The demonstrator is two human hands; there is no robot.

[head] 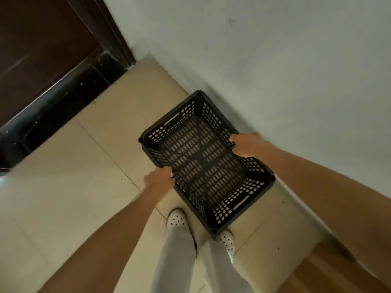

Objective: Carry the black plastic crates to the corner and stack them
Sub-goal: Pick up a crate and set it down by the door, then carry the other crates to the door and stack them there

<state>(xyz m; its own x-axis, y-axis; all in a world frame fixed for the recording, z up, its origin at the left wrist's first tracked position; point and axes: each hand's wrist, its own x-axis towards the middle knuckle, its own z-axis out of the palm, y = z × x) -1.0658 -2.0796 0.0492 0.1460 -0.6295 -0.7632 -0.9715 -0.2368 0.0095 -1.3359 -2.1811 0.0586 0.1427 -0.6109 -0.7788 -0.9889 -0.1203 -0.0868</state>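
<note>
Item: one black plastic crate (203, 159), perforated walls and base, slot handles at its two short ends, empty, centre of frame beside the pale wall (275, 60); no label or writing legible on it. Left hand (158, 178) closed around the lower-left long rim; right hand (245, 144) closed around the upper-right long rim. Beneath: cream floor tiles (74, 187), white perforated clogs (177, 219), light trousers (175, 261). Upper left: dark wooden door (42, 49).
</note>
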